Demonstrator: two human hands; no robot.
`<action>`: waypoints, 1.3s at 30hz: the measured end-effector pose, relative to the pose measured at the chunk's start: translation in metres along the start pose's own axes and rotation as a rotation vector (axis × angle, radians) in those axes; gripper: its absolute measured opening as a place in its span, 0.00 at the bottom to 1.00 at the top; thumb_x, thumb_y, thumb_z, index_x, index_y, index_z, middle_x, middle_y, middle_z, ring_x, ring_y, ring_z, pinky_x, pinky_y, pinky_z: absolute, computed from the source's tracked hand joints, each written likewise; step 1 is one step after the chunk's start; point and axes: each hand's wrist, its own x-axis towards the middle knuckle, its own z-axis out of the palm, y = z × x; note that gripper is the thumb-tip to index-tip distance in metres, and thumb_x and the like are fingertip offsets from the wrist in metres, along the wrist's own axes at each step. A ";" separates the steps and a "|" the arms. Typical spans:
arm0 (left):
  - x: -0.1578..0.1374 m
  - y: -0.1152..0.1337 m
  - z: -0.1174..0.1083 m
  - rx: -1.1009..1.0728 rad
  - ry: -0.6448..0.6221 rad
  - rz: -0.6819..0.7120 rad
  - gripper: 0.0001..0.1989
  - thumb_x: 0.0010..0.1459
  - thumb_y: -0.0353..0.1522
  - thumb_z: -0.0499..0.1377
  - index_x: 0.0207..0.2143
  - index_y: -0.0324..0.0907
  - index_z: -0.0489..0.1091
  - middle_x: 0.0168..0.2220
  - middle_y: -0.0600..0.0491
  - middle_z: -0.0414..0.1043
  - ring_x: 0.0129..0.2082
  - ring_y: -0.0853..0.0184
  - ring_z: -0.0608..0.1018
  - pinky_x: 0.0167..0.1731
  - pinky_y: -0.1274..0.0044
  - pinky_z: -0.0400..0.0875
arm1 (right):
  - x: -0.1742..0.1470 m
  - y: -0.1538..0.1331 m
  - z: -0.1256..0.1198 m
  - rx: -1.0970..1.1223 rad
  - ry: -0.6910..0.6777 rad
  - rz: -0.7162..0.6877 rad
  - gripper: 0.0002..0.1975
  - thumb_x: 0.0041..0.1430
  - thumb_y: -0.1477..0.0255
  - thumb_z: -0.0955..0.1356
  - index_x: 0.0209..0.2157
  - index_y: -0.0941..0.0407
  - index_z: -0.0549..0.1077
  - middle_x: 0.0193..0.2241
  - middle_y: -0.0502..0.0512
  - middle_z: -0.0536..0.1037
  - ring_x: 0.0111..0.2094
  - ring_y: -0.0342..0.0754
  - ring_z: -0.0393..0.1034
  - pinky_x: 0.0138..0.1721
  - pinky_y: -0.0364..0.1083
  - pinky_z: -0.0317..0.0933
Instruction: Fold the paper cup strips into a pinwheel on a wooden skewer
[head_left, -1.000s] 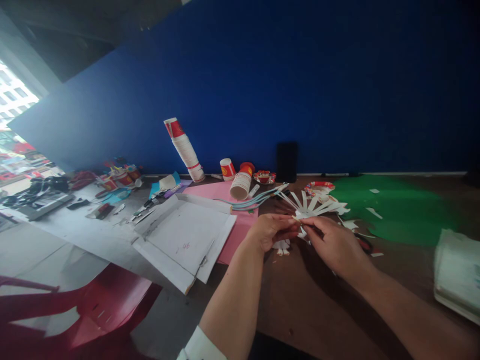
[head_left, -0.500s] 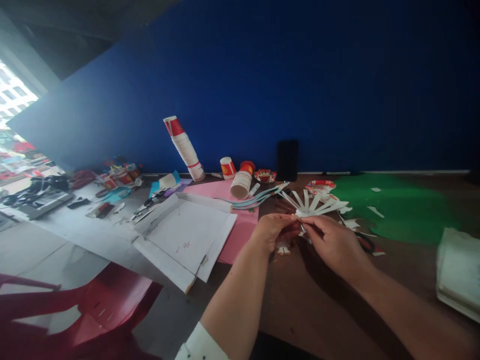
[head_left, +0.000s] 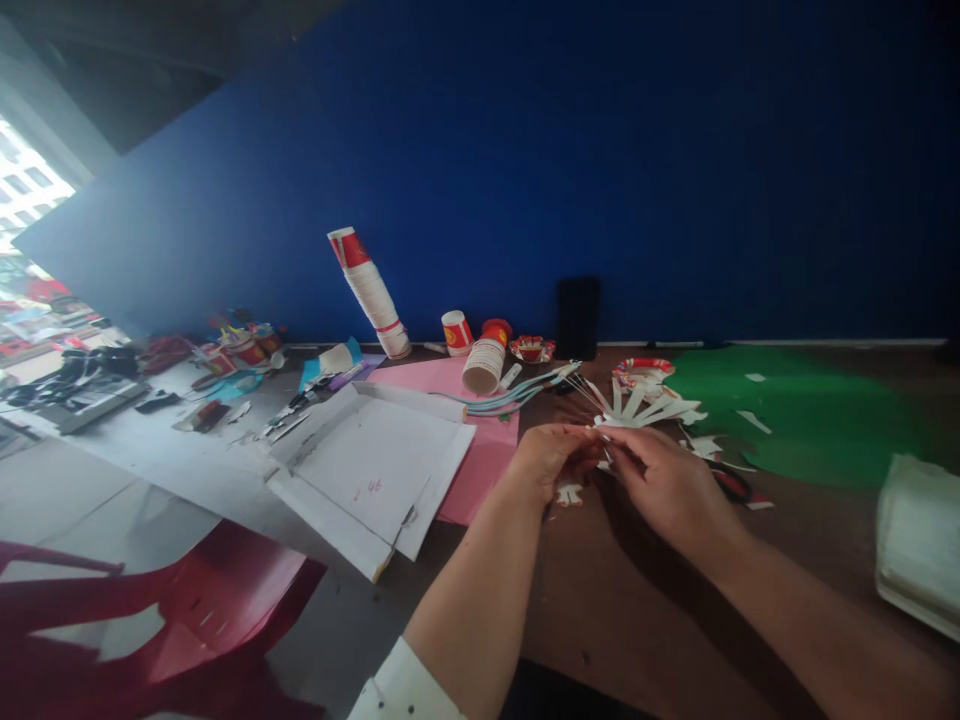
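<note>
Both hands meet over the brown table at a white paper cup cut into strips that fan outward. My left hand is closed at the cup's near left side, its fingertips pinched together. From the right, my right hand pinches the same near edge with thumb and forefinger; the fingertips almost touch. Much of the cup's base is hidden behind the fingers. Just below lies a small white paper scrap. Scissors with dark handles rest right of my right hand, partly covered by scraps.
Beyond are a red-white paper ring, pale blue strips and stacked paper cups. A taller cup stack leans by the blue partition. A white box lid lies left on pink paper; green sheet right.
The cut cup has turned slightly in my fingers, and its left strips now look thinner, seen more edge-on. Both hands stay nearly in place.
</note>
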 end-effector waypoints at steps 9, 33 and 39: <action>0.005 -0.003 -0.006 0.003 -0.097 0.039 0.08 0.47 0.24 0.72 0.31 0.33 0.78 0.26 0.50 0.77 0.26 0.72 0.76 0.35 0.79 0.74 | -0.001 0.005 0.001 0.067 0.035 0.089 0.12 0.64 0.69 0.65 0.45 0.52 0.79 0.43 0.57 0.83 0.45 0.53 0.78 0.49 0.53 0.70; -0.003 -0.002 0.006 0.157 0.044 0.059 0.09 0.55 0.27 0.67 0.23 0.37 0.75 0.24 0.53 0.75 0.22 0.75 0.72 0.27 0.82 0.70 | 0.008 -0.002 -0.005 0.020 0.071 0.122 0.12 0.62 0.69 0.65 0.39 0.52 0.81 0.37 0.57 0.82 0.41 0.53 0.77 0.46 0.53 0.69; -0.002 -0.005 0.007 0.243 0.061 0.113 0.10 0.56 0.26 0.63 0.22 0.41 0.76 0.25 0.53 0.75 0.26 0.71 0.75 0.28 0.82 0.70 | 0.005 -0.002 -0.003 -0.034 0.053 0.024 0.14 0.65 0.69 0.64 0.42 0.52 0.81 0.37 0.58 0.80 0.40 0.53 0.76 0.45 0.52 0.70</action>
